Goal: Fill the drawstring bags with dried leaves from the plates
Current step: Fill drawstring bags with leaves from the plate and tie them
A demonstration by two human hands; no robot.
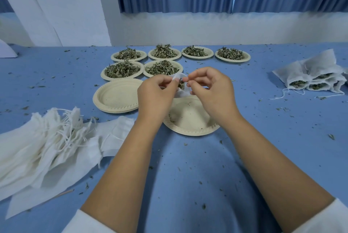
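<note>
Spreading across the whole view, the worktop [188,176] is blue and flecked with leaf crumbs. On my left lies a heap of empty bags [37,148], strings tangled on top. Far right is a smaller pile of filled bags [316,76]. Six full plates [122,78] sit in two rows at the back. A stack of spare plates [116,97] sits in front of them to the left, and just beside it, under the hands, is one near-empty plate [190,120] (only scraps on it).

Above that plate the left hand [156,93] and right hand [211,88] meet, holding a bag [181,92] between them, clear of the worktop. Both sets of fingers [165,80] are curled tight, pinching the white cloth at the mouth on either side, and dark leaves [181,84] show in the gap. Whether the right fingers also have the string, I cannot tell.

I judge this bag to be loaded and at the closing stage. To do it well I would hold the mouth upward over the plate, so anything that drops lands there. I would settle the leaves below the hem first, then grip the cloth firmly with one hand and draw the string slowly with the other, since thin fabric may bunch unevenly. Then it goes to the right-hand pile.
</note>
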